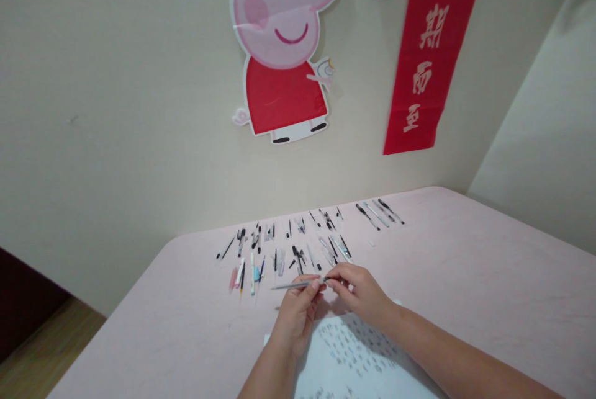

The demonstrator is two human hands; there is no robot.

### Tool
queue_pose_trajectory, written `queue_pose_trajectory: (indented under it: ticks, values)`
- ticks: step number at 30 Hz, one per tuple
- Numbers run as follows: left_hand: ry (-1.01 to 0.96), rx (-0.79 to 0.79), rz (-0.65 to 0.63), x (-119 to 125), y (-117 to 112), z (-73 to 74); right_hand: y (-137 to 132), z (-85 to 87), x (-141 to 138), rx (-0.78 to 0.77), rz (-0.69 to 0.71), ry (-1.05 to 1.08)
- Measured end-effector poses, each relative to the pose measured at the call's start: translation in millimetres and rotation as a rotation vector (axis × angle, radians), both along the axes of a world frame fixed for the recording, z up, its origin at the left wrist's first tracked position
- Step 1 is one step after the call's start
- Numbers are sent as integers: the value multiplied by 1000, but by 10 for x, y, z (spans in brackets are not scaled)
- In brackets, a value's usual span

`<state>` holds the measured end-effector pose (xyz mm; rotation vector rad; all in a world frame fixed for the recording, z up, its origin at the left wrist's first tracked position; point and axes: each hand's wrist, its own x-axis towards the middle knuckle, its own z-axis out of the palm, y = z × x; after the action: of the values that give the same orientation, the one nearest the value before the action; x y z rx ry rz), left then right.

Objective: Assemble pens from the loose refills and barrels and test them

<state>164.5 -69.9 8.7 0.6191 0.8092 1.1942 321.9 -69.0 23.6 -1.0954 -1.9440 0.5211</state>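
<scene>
My left hand [300, 312] is closed around a slim pen [289, 286] with a clear or grey barrel, its thin tip pointing left. At the pen's other end, the fingertips of my right hand [357, 287] pinch a small dark part, too small to make out. Both hands are close together above the near part of the table. Just beyond them lie a dark pen with loose parts [297, 257] and some clear pen parts [280, 262]. Under my forearms is a white sheet [339, 362] covered in small dark marks, partly hidden by my arms.
A pale pink cloth [186, 300] covers the table. Groups of taken-apart pens [326, 219] lie in rows, with several whole-looking pens [379, 213] at back right. Coloured pens [254, 272] lie left of my hands. The wall behind bears a pig cutout [286, 98] and a red banner [431, 70].
</scene>
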Motion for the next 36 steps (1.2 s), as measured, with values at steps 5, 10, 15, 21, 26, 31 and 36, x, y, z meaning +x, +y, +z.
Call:
queue_pose_trajectory:
  ticks: [5, 10, 15, 21, 26, 31, 36]
  values:
    - [-32, 23, -36, 4, -19, 26, -18, -1, 1, -1, 8, -13]
    - [-33, 22, -58, 1, -43, 47, -13, -13, -18, -9, 6, -44]
    - [-29, 26, -75, 5, -65, 60, 19, -49, -22, -59, -1, -52]
    - [-44, 16, -56, 4, -29, 38, 23, -44, 13, -115, -1, 41]
    - [-45, -1, -46, -8, -6, 21, 0, -11, 14, -165, 21, 45]
    - [-42, 13, -53, -2, -23, 27, 0, -30, 8, -108, 52, 10]
    - [-18, 30, -69, -2, -32, 19, 23, -43, -1, -94, 31, -49]
